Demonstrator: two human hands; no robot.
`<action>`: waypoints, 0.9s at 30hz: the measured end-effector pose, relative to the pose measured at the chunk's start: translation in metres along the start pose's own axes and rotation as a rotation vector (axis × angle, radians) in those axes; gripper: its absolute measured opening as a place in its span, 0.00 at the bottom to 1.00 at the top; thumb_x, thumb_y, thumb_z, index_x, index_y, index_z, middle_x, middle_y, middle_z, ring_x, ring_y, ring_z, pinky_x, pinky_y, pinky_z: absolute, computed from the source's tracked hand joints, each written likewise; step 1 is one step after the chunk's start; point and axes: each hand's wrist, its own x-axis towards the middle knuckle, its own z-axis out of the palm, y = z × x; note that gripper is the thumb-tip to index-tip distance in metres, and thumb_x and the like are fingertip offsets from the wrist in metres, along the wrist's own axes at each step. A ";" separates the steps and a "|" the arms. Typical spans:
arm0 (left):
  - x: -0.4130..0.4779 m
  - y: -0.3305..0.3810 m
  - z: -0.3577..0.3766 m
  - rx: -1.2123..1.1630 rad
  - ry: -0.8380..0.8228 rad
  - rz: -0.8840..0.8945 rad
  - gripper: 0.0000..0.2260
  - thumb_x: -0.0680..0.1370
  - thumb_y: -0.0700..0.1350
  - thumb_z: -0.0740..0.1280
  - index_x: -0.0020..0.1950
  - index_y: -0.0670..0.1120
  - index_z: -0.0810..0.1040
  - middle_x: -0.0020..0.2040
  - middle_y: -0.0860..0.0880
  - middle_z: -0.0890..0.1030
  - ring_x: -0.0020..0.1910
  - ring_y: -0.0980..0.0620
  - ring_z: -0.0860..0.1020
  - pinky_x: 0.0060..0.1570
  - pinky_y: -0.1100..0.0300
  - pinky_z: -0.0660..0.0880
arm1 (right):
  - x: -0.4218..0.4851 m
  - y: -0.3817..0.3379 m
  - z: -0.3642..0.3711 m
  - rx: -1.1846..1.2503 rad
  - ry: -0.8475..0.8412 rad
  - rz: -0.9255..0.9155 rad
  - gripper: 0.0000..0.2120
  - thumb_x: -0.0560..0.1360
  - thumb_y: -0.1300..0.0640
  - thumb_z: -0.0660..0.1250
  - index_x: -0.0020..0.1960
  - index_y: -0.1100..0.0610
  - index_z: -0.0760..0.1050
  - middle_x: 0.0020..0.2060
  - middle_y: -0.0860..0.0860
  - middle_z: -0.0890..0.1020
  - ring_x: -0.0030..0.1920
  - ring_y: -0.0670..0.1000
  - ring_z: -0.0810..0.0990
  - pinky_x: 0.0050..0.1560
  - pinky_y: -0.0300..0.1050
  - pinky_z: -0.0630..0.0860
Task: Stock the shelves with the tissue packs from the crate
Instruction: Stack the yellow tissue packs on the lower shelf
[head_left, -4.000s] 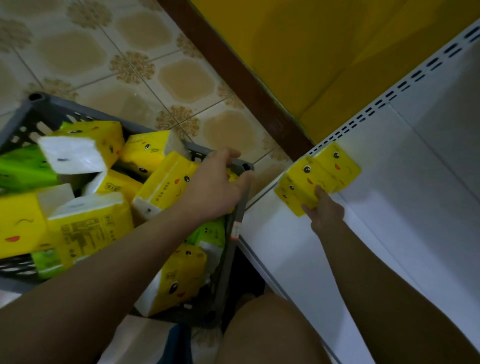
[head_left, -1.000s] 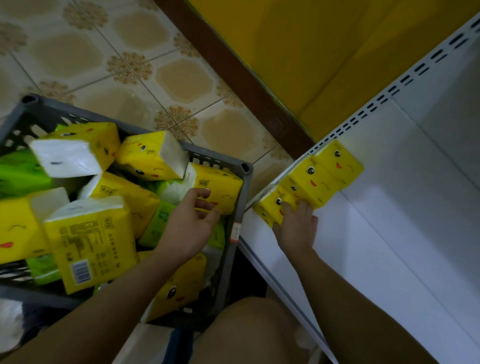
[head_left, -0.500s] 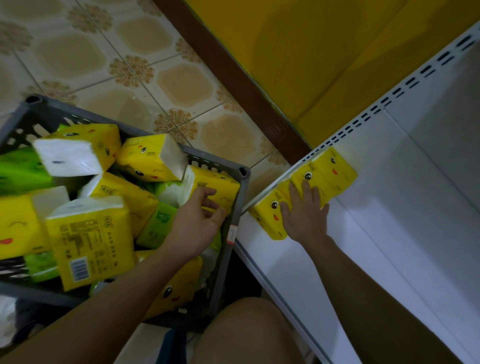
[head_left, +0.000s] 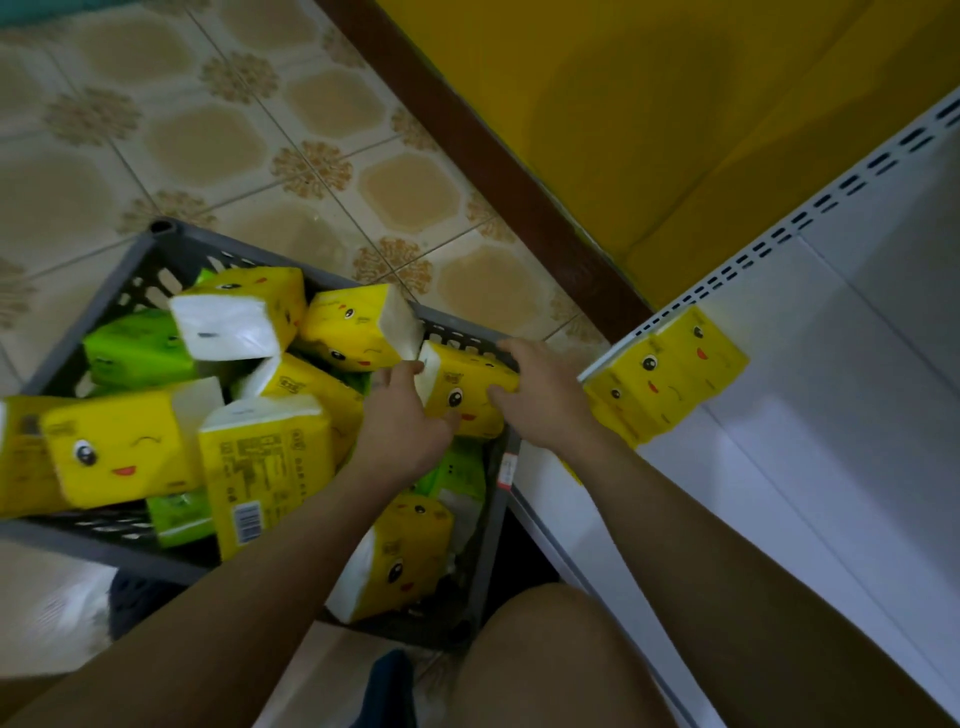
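**Both hands on one yellow pack at the crate's near corner**

On the far left the grey crate (head_left: 156, 244) sat on the tiled floor, heaped with loose tissue packs, most of them yellow and a few green (head_left: 136, 349), lying at every angle. Moving right, the left hand (head_left: 402, 423) was cupped round the white end of a yellow pack (head_left: 462, 392) that lay against the crate's right rim, its fingers curled onto that end. The right hand (head_left: 543, 397) clasped the opposite end, thumb across the top edge, so the pack was gripped between the two. It looked not yet lifted clear of the crate. Further right, the white shelf (head_left: 831, 467) carried a short row of yellow packs (head_left: 670, 376) pressed against its slotted edge rail, with bare shelf beyond them.

To my eye the step wanted a straight lift over the rim, since a neighbouring pack leaned close by and could be dragged along. The soft wrapping would crush under a hard squeeze, so a flat, even hold seemed best, then setting it down flush beside the row, face up like the others
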 end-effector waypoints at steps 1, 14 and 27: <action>0.003 -0.001 -0.001 0.010 -0.041 -0.016 0.36 0.75 0.47 0.72 0.77 0.45 0.57 0.75 0.42 0.58 0.72 0.40 0.62 0.67 0.45 0.67 | 0.005 -0.006 0.005 -0.016 -0.063 0.009 0.30 0.78 0.52 0.66 0.76 0.53 0.60 0.72 0.54 0.66 0.70 0.58 0.66 0.67 0.55 0.68; 0.024 -0.022 0.008 -0.130 -0.144 -0.158 0.27 0.76 0.37 0.67 0.73 0.44 0.64 0.67 0.41 0.73 0.62 0.44 0.74 0.53 0.55 0.73 | 0.018 0.001 0.028 -0.365 -0.224 -0.202 0.27 0.69 0.56 0.72 0.61 0.53 0.60 0.53 0.52 0.71 0.57 0.57 0.71 0.58 0.54 0.62; 0.002 0.039 -0.012 -0.359 -0.052 0.055 0.31 0.79 0.54 0.67 0.78 0.51 0.57 0.63 0.53 0.69 0.60 0.52 0.72 0.61 0.52 0.72 | -0.032 0.078 -0.064 0.528 0.321 0.261 0.18 0.71 0.53 0.75 0.56 0.51 0.70 0.53 0.51 0.76 0.54 0.52 0.76 0.53 0.51 0.75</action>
